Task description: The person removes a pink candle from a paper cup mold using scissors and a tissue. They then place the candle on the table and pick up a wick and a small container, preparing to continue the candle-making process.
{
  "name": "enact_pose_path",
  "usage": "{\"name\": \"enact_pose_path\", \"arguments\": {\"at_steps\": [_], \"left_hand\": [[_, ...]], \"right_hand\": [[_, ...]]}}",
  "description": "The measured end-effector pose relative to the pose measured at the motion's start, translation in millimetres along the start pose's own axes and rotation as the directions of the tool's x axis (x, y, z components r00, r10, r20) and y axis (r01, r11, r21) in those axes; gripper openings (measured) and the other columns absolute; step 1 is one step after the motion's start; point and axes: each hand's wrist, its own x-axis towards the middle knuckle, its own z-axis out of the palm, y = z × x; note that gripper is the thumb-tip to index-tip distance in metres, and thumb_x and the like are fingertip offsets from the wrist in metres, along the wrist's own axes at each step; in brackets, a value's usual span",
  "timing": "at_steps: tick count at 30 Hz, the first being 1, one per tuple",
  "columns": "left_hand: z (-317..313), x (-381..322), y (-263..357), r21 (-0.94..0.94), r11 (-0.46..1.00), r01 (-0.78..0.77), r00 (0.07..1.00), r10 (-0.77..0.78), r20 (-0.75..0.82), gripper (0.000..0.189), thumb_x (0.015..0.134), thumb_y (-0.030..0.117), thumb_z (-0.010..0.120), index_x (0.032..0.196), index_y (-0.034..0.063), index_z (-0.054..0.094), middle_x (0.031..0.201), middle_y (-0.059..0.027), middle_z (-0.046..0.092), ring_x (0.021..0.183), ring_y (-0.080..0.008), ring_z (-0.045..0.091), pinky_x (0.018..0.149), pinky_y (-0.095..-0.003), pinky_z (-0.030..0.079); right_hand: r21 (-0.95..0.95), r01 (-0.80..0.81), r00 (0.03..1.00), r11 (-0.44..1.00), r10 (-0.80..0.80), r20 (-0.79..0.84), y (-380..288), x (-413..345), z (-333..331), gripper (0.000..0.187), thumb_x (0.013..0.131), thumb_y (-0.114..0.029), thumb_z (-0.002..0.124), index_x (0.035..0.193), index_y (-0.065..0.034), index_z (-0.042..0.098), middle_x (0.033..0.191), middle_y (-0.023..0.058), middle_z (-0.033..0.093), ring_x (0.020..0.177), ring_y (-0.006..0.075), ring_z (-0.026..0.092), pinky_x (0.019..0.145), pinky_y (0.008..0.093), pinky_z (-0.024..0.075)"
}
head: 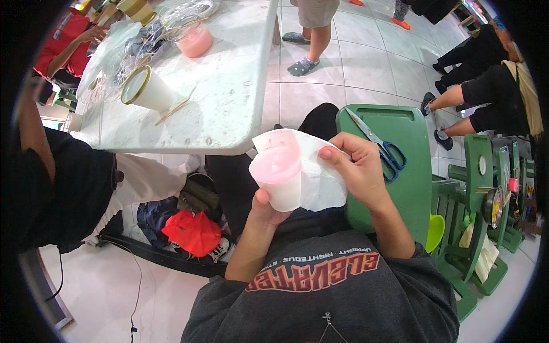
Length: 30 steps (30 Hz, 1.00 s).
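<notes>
A pink candle-like block (276, 165) shows above a white paper wrapping (283, 193), part of which is peeled away to the right. My left hand (269, 210) holds the wrapped lower part from below. In my right hand (358, 165) is the loose flap of the white wrapping (324, 186), pinched between thumb and fingers. The flap's inner face has a pink stain near the top. Right of my right hand, scissors with blue handles (389, 156) lie on a green plastic stool or chair (411, 197), blades pointing away from me.
The white table (214, 111) at upper left holds a white cup with a gold rim (148, 90), thin wooden sticks (176, 110), another pink block (195, 40) and tangled string (146, 47). People stand at left and right. A red cloth (193, 233) lies below the table; green chairs (476, 171) stand right.
</notes>
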Motion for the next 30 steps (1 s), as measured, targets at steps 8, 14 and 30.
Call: {"name": "enact_pose_path", "arguments": {"at_steps": [8,14,30], "left_hand": [[17.9,9.6,14.9,0.248,0.969,0.003,0.99,0.032,-0.138,0.107,0.058,0.064,0.074,0.136,0.0031,0.031,0.131,-0.0113,0.046,0.118,-0.0234,0.049,0.097,-0.0397,0.043],[16.2,16.3,9.6,0.585,0.809,-0.058,0.951,0.222,-0.214,0.092,0.05,0.021,0.091,0.124,-0.0018,0.043,0.115,-0.0075,0.057,0.105,-0.0157,0.054,0.09,-0.0305,0.044],[0.8,-0.4,14.2,0.199,0.98,-0.016,0.992,0.04,-0.117,0.085,0.067,0.038,0.075,0.133,0.0011,0.036,0.128,-0.0143,0.049,0.115,-0.0271,0.051,0.096,-0.0403,0.044]], "right_hand": [[0.052,0.041,0.997,0.998,-0.044,0.063,-11.6,-7.5,-2.2,0.02,0.087,-0.019,0.063,0.082,0.0008,0.061,0.069,-0.0015,0.059,0.064,0.0028,0.049,0.055,0.0201,0.0384],[-0.217,0.042,0.999,0.975,-0.034,0.043,-18.2,0.0,0.1,0.023,0.088,-0.022,0.059,0.083,0.0007,0.056,0.066,0.0097,0.057,0.058,0.0163,0.053,0.055,0.0275,0.0408],[-0.204,0.073,0.997,0.976,-0.079,-0.019,5.3,0.9,6.1,0.025,0.084,-0.019,0.066,0.072,0.0023,0.06,0.053,0.006,0.049,0.052,0.0042,0.04,0.046,0.0252,0.034]]}}
